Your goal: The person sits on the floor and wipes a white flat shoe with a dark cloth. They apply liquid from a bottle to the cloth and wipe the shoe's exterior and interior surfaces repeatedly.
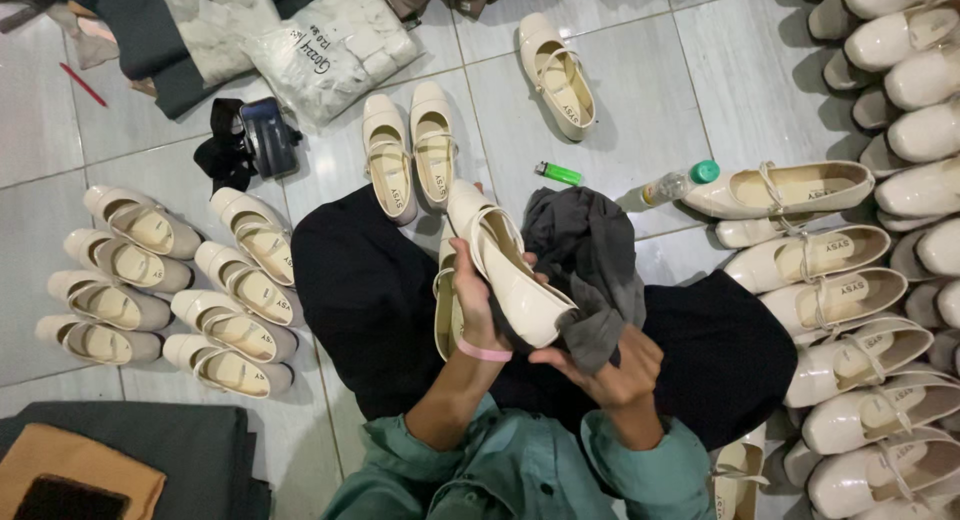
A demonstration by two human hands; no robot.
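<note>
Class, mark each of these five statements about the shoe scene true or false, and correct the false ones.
1. The left hand holds a cream shoe. True.
2. The right hand holds a white cloth. False: the grey cloth is dark grey.
3. A green lighter lies on the tiled floor. True.
4. The left wrist wears a blue band. False: the wristband is pink.
5. The small bottle has a red cap. False: its cap is green.
</note>
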